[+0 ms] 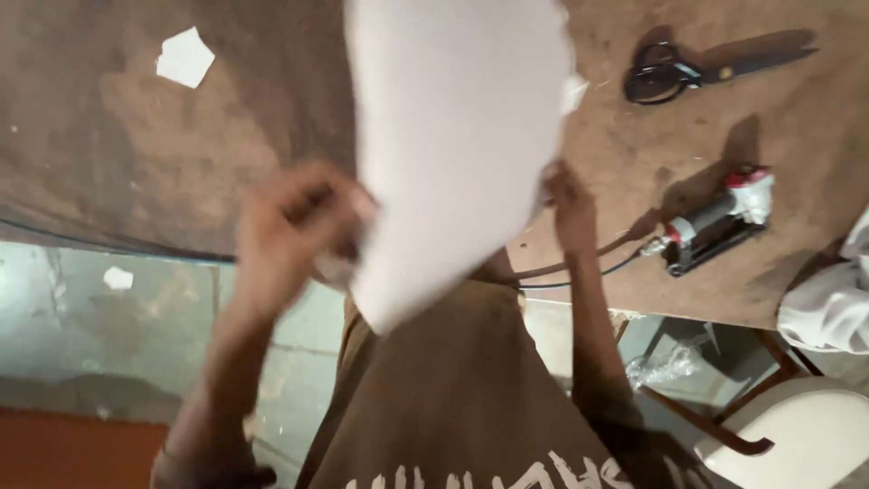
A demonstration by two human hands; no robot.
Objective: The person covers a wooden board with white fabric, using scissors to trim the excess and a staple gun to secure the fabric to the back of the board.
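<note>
Here, sheet: a large white sheet (453, 136) is held up over the brown counter (136, 154), between both hands.
Left hand: the left hand (294, 226), blurred, has its fingers clenched on the sheet's lower left edge.
Right hand: the right hand (568, 206) pinches the right edge, fingers closed on it.
Nearby: black scissors (674, 71) and a pneumatic stapler (715, 226) with hose lie on the counter; a paper scrap (185, 58) lies well apart.
Risk: the limp sheet could tear or slip, since only its edges are gripped.
Hidden: the sheet's top is cut off; motion blur hides the left fingers' exact hold.
</note>
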